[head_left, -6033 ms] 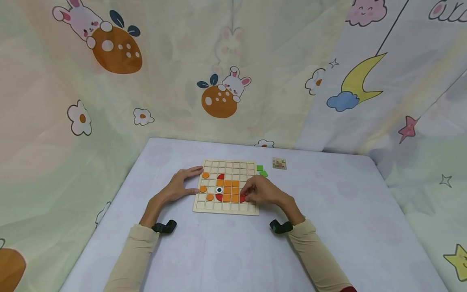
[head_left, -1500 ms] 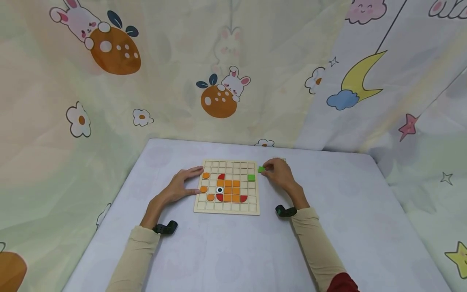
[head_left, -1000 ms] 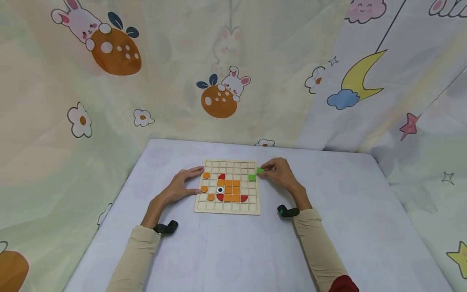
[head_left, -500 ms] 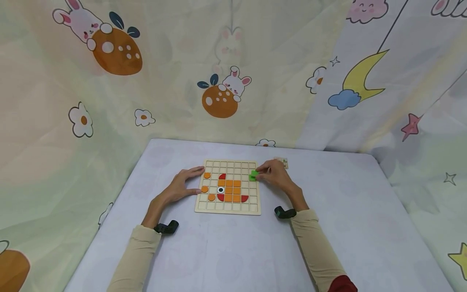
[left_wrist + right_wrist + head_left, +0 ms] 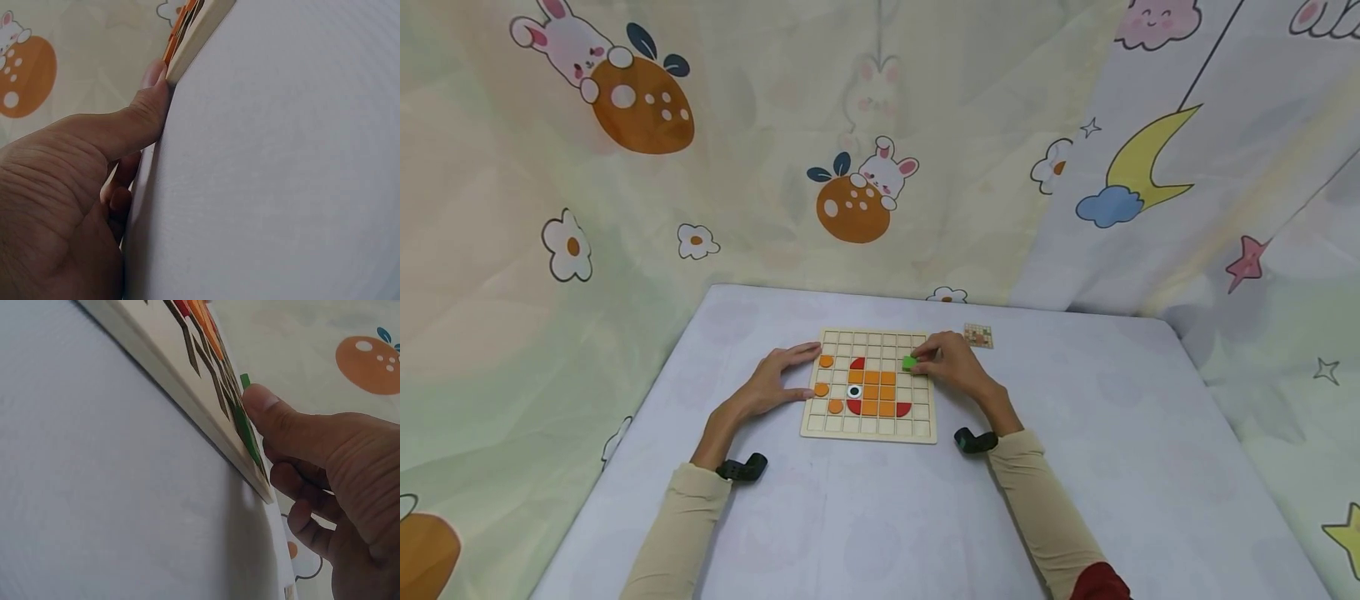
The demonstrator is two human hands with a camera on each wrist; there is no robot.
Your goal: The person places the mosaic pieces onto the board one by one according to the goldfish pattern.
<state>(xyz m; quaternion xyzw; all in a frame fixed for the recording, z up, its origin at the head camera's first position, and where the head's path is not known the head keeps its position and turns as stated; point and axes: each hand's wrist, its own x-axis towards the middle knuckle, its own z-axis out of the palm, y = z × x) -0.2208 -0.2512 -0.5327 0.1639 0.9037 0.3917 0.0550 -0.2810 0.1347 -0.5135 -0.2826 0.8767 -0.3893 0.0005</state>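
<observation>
A wooden grid board (image 5: 842,427) lies on the table with orange square tiles (image 5: 871,392), red quarter-round tiles (image 5: 903,409) and a white tile with a black dot (image 5: 854,391) in its cells. At its right side my right hand (image 5: 955,363) pinches a green square tile (image 5: 909,363) between thumb and fingers, over the upper right cells. The right wrist view shows that tile's edge (image 5: 245,380) at the thumb tip, above another green tile (image 5: 245,434) on the board. My left hand (image 5: 766,382) rests with thumb and fingers spread along the board's left edge; its thumb (image 5: 153,81) touches the rim.
Loose orange discs (image 5: 826,361) sit on the board's left columns. Behind the right hand lies a small patterned card (image 5: 978,336) on the white table (image 5: 850,517). Printed cloth (image 5: 737,167) hangs behind the table.
My right hand has left the red tile at lower right, and one green tile has appeared on the board. It has carried another green tile leftward from the table onto the board. The left hand stays put.
</observation>
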